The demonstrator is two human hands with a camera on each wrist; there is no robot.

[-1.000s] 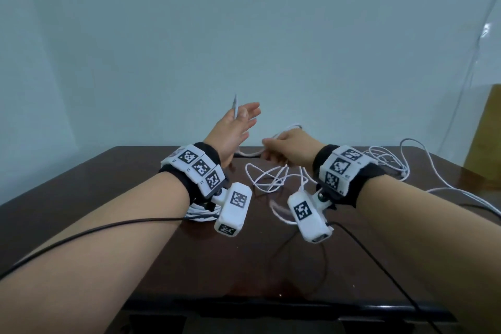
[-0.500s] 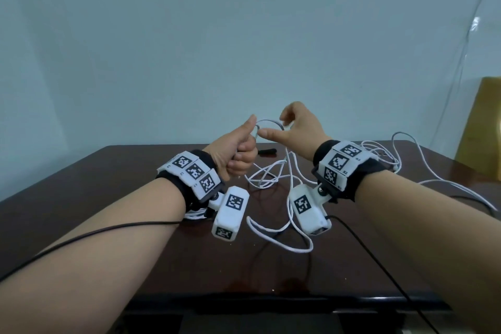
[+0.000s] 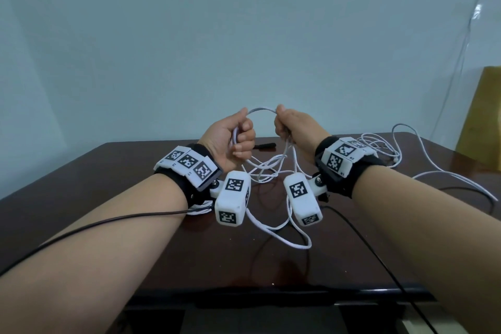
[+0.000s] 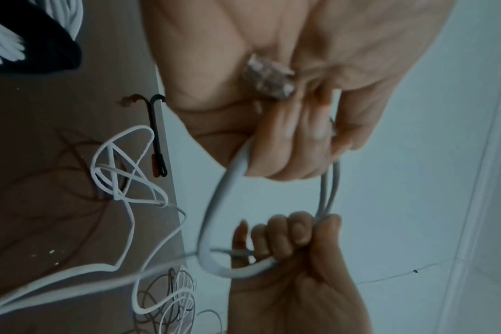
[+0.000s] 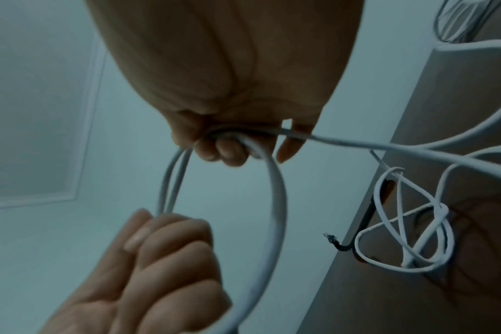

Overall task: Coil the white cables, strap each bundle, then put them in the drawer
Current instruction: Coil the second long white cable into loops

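Both hands are raised above the dark table (image 3: 162,238), holding one white cable (image 3: 261,109) between them as a small loop. My left hand (image 3: 241,134) grips one side of the loop in a fist, and the left wrist view shows the cable (image 4: 215,214) leaving its curled fingers (image 4: 289,144). My right hand (image 3: 284,127) grips the other side, with two strands (image 5: 169,180) running to the left hand (image 5: 163,248). The rest of the cable (image 3: 267,169) trails down in loose loops onto the table.
A coiled white bundle (image 3: 199,209) lies under my left wrist. A black strap (image 3: 264,146) lies at the table's far edge behind the hands. More tangled white cable (image 3: 379,149) sprawls at the right rear. Black wrist-camera leads (image 3: 360,238) cross the near table.
Both hands have lifted off the table. The left hand went from open to a fist around the cable, and the right hand took hold beside it, forming a loop.
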